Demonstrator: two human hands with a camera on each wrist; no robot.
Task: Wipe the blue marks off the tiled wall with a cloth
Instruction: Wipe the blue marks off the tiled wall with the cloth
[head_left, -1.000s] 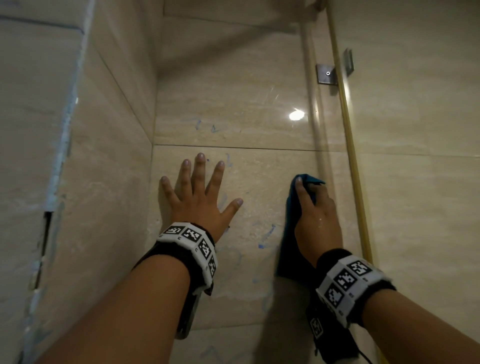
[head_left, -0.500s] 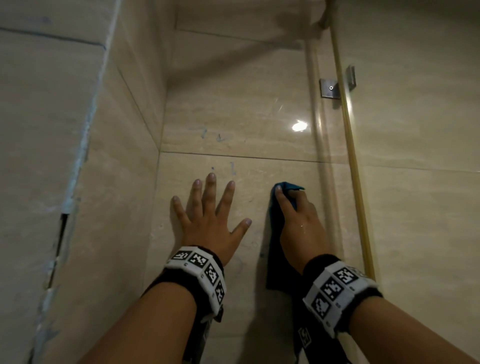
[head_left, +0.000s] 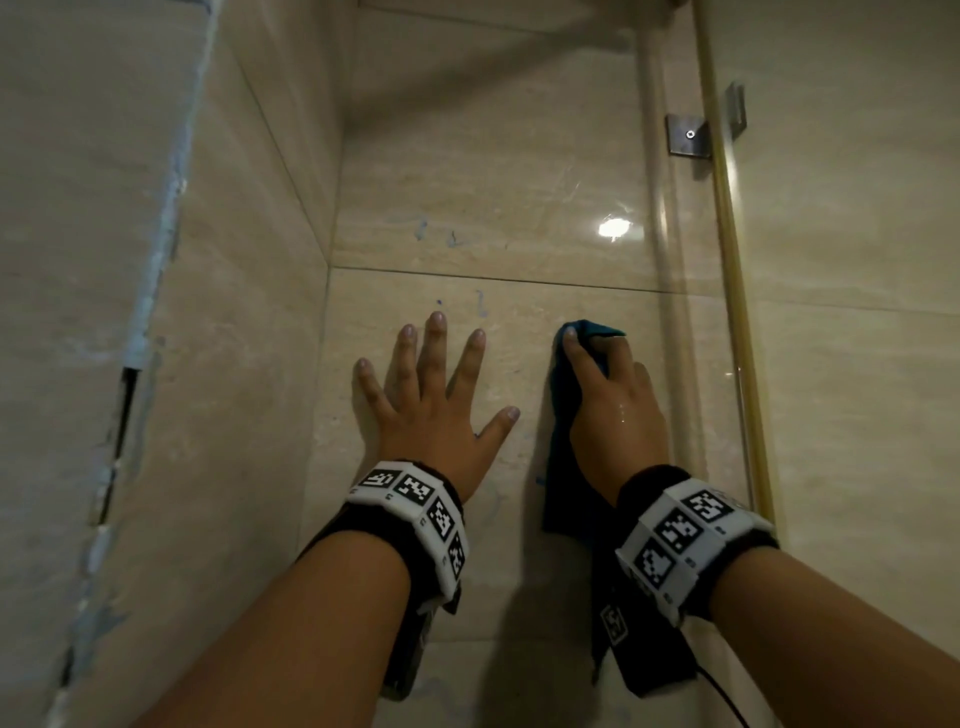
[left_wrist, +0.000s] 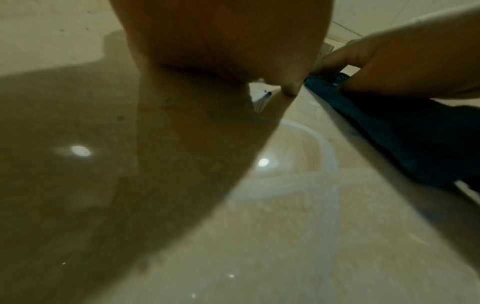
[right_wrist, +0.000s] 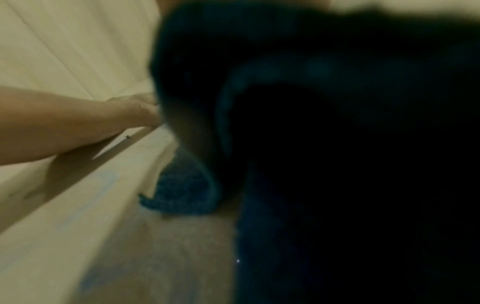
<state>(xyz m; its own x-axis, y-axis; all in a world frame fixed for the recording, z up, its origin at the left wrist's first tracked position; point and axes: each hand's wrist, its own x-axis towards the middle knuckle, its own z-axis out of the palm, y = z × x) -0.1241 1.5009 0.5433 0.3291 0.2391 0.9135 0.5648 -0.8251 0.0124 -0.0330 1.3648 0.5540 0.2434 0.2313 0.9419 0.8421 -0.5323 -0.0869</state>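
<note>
My left hand (head_left: 431, 410) lies flat on the beige tiled wall (head_left: 493, 171), fingers spread. To its right, my right hand (head_left: 613, 410) presses a dark blue cloth (head_left: 561, 467) against the tile. The index finger is straight and the other fingers are curled over the cloth's top edge. The rest of the cloth hangs below the wrist. Small blue marks (head_left: 421, 228) sit on the upper tile, and others (head_left: 482, 304) lie just above my left fingertips. In the left wrist view, faint smeared loops (left_wrist: 324, 148) show on the tile beside the cloth (left_wrist: 402, 127). The cloth (right_wrist: 182, 191) fills the right wrist view.
A side wall (head_left: 234, 312) meets the tiled wall on the left, with cracked grout along its edge (head_left: 156, 260). On the right, a glass panel with a brass strip (head_left: 727, 260) and a metal bracket (head_left: 688, 135) stands close beside my right hand.
My right hand has slid the cloth left, closer to my left hand. The blue stroke seen between the hands a second ago has nearly gone. The left hand stays flat.
</note>
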